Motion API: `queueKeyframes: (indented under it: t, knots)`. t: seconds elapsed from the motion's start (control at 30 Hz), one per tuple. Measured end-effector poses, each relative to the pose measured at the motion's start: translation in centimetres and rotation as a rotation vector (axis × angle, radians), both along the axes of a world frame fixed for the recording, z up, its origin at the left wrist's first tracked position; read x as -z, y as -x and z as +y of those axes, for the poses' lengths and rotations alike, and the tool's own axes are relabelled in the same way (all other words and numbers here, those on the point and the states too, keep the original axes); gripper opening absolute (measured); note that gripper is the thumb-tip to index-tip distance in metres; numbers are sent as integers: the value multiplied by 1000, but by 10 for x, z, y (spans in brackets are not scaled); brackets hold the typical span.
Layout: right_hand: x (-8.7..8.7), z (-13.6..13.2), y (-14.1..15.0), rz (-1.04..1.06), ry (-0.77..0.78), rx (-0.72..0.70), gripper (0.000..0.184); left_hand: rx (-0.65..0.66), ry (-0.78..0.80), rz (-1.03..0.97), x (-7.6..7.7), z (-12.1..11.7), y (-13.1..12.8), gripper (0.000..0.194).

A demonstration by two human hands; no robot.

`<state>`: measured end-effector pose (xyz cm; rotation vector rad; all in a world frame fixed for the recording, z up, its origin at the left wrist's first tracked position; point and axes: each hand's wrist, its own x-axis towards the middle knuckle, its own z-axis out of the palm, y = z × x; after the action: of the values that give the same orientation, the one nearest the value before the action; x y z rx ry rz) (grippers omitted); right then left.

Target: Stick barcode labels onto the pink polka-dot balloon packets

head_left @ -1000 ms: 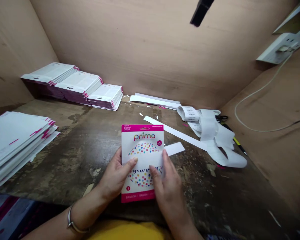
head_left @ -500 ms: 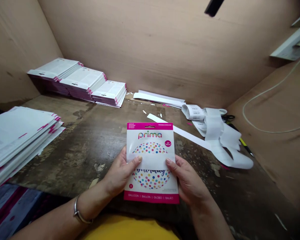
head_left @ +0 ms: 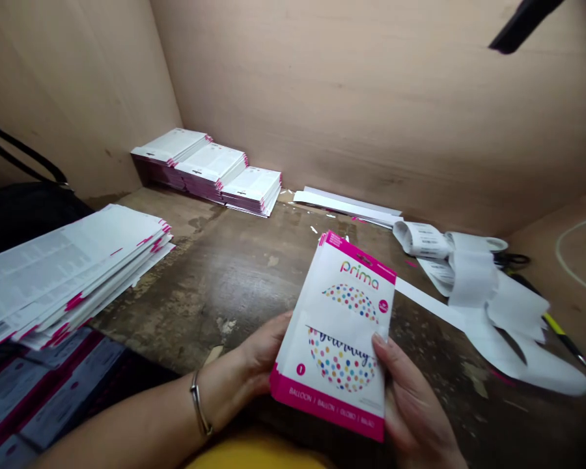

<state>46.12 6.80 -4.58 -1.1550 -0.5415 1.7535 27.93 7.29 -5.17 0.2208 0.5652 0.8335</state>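
A white and pink "prima" balloon packet (head_left: pixel 344 404) is between my hands above the table, tilted, its top leaning right. Layered edges show along its left side; I cannot tell whether it is one packet or several together. A plain white band (head_left: pixel 342 322) crosses the dotted balloon picture and covers part of the lettering. My left hand (head_left: pixel 266 348) is closed at the packet's left edge, with its fingers partly hidden behind. On the other side my right hand (head_left: pixel 413 397) grips the right edge, thumb on the front.
Stacks of white and pink packets (head_left: pixel 209 163) stand against the back wall. A larger pile (head_left: pixel 83 260) lies at left. To the right are a curling label strip (head_left: pixel 473 277), black scissors (head_left: pixel 515 259) and a yellow-black pen-like tool (head_left: pixel 561 335). White paper strips (head_left: pixel 346 203) lie at the back.
The packet has turned from upright to tilted and shifted right in view. My left thumb has left its front face. The camera view has swung left.
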Motion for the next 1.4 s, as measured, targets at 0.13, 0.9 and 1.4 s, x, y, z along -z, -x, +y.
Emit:
queueKeyframes:
  t: [0.13, 0.9, 1.4]
  knots:
    - [6, 2, -1, 57, 136, 48, 58, -383, 30, 193, 8, 9, 1, 26]
    - [14, 12, 14, -181, 71, -62, 47, 245, -1400, 2033, 11, 32, 12, 13]
    - [18, -17, 17, -1743, -921, -675, 60, 6, -1135, 1774, 5, 41, 25, 21]
